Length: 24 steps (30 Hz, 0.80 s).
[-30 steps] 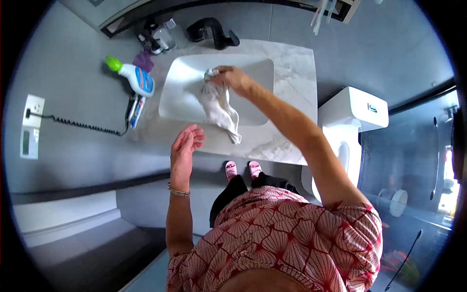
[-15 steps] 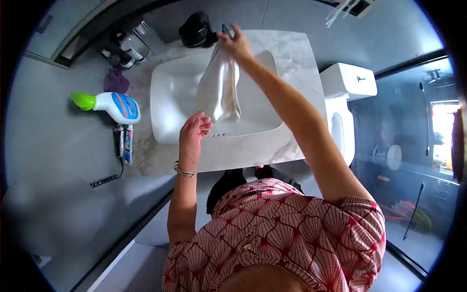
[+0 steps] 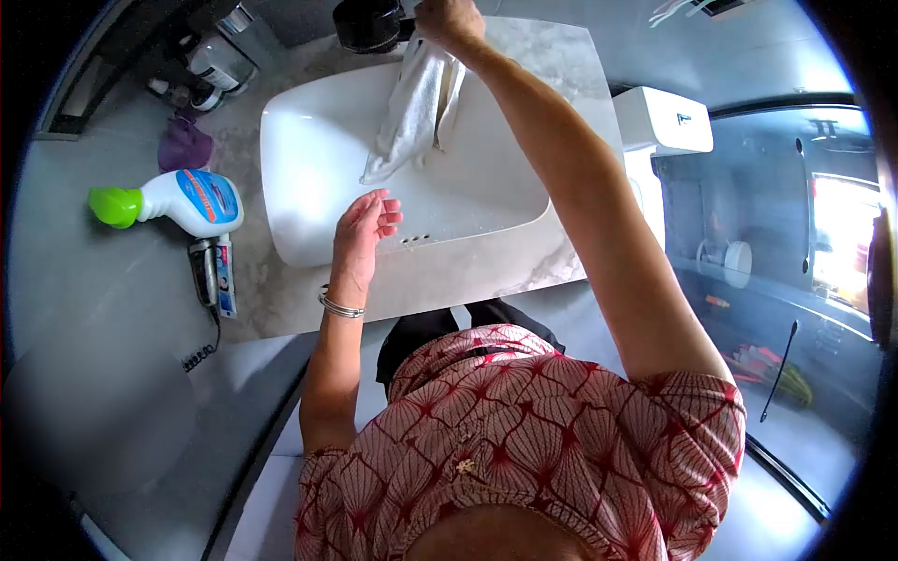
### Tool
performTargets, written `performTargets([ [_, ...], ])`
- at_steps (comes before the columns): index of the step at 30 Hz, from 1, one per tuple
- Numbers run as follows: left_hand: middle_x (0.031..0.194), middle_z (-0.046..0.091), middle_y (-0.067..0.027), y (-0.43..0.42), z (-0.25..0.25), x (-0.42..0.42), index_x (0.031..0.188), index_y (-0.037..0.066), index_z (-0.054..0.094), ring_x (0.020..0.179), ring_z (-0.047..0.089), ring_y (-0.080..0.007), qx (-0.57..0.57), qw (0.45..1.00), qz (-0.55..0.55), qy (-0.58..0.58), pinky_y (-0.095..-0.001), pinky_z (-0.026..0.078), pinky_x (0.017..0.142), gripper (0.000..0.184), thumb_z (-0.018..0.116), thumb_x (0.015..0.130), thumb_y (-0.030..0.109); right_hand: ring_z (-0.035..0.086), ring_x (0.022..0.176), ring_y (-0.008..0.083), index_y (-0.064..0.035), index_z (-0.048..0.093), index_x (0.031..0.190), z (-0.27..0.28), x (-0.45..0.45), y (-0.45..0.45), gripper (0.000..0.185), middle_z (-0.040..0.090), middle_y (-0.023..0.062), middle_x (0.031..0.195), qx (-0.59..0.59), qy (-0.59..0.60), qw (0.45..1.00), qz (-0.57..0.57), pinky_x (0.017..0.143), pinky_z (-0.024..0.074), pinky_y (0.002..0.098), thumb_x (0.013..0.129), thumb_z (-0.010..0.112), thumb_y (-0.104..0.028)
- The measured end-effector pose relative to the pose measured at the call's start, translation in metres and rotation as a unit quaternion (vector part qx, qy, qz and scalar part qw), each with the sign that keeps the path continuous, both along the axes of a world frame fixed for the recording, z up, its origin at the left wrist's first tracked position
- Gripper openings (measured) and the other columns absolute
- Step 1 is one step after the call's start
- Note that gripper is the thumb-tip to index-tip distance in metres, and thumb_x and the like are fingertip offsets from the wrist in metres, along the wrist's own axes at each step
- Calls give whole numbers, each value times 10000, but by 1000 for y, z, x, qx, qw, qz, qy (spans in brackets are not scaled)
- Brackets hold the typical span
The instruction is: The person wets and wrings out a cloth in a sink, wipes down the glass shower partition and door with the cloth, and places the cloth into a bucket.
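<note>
A white cloth [image 3: 412,112] hangs from my right hand [image 3: 451,22], which grips its top end beside the black faucet [image 3: 367,25]. The cloth drapes down into the white sink [image 3: 309,168], its lower corner near the basin's middle. Close to the sink's front rim, my left hand [image 3: 367,224] is raised with its fingers slightly curled and apart, holding nothing. It sits just below the cloth's lower corner, not touching it.
Left of the sink are a white spray bottle with a green cap [image 3: 192,201], a purple object [image 3: 184,145], a toothpaste tube [image 3: 225,276], a corded black device [image 3: 203,271] and bottles [image 3: 220,65]. A toilet [image 3: 664,122] stands at right.
My right hand has lifted the cloth from the basin up and away to the faucet's side. My left hand stays free near the front rim. The view has shifted.
</note>
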<state>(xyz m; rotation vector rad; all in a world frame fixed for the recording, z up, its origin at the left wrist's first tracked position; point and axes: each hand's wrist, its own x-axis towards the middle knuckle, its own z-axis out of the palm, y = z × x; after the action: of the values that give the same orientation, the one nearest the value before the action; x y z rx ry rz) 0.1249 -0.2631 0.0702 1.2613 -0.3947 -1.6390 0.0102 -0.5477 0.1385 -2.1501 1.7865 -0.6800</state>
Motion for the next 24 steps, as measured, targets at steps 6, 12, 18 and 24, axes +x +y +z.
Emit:
performTargets([
  [6, 938, 612, -83, -2, -12, -5, 1091, 37, 529, 807, 588, -163, 7, 1000, -9, 17, -277, 456, 706, 282, 480, 905, 243, 630, 783, 165, -9, 472, 1232, -15, -45, 20, 733, 643, 156, 887, 82, -75, 993, 32, 704, 495, 295, 758, 584, -556],
  [12, 1037, 559, -140, -22, -23, -27, 1172, 27, 449, 904, 551, -237, 48, 989, 33, 139, -356, 442, 798, 410, 533, 866, 288, 591, 737, 160, 64, 557, 1065, -60, -13, 89, 355, 639, 133, 914, 297, -432, 851, 39, 643, 489, 273, 768, 618, -121],
  [18, 1121, 475, -173, -34, -29, -17, 1242, 25, 368, 971, 502, -281, 79, 977, 89, 178, -398, 430, 835, 463, 518, 877, 267, 604, 795, 181, -29, 596, 1020, -39, 9, 87, 272, 650, 113, 858, 268, -365, 888, 84, 688, 470, 305, 792, 578, -176],
  [24, 1264, 352, -208, -60, -26, -19, 1354, 93, 190, 1083, 430, -370, 94, 950, 146, 261, -504, 398, 906, 550, 382, 928, 383, 619, 816, 314, -75, 605, 979, -50, 18, 76, 283, 631, 189, 859, 150, -158, 963, 159, 734, 470, 397, 773, 574, -267],
])
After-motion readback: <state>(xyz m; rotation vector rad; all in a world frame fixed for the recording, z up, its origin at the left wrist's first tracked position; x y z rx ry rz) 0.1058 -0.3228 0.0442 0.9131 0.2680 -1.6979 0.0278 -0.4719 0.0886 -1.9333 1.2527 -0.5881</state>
